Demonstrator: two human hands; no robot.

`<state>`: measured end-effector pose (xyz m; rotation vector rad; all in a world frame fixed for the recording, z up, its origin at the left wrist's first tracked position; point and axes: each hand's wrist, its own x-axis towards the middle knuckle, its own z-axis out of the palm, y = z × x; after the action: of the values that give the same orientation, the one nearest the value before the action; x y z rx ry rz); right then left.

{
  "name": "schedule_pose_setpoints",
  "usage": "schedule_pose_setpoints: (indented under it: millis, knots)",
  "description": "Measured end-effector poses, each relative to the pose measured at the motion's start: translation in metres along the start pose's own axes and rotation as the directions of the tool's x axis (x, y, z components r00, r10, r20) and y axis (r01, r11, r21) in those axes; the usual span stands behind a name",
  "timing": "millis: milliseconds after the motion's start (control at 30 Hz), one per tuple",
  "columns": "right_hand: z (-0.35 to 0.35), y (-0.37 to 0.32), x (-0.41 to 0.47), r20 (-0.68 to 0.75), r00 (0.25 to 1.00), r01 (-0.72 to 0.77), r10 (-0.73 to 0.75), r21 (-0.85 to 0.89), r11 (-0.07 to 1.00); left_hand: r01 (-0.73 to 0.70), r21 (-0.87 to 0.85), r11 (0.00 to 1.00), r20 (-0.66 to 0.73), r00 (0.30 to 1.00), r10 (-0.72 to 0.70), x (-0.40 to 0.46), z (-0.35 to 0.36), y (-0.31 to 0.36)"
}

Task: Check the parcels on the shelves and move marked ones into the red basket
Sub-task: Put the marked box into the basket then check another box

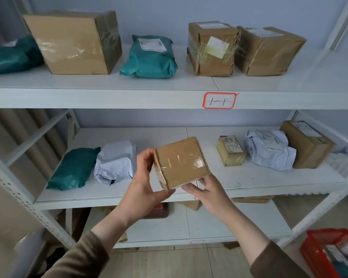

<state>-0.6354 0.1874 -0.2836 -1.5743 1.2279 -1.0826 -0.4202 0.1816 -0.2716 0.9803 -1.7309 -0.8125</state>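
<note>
I hold a small cardboard box (181,162) off the middle shelf (249,177), my left hand (144,183) gripping its left end and my right hand (206,190) pinching underneath, no mark showing, while many parcels seem unchecked and the red basket (317,247), low right, already holds something.

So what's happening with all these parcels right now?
A person holds a small taped cardboard box in both hands, left hand and right hand, in front of the middle shelf, apparently checking it. Other parcels sit on the shelves. The red basket, lower right, already holds something.
</note>
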Motion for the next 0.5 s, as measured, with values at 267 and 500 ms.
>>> schedule_pose_setpoints:
  millis: [267, 500]
  knots:
    - [0.002, -0.028, -0.004, -0.053, 0.963, 0.257, -0.263, -0.103, 0.961, 0.395, -0.762, 0.513, 0.296, 0.917, -0.267, 0.005, -0.007, -0.008]
    - [0.006, -0.038, -0.003, -0.15, 0.988, 0.073, -0.047, 0.177, 0.982, 0.449, -0.756, 0.475, 0.327, 0.889, -0.32, 0.018, 0.004, 0.003]
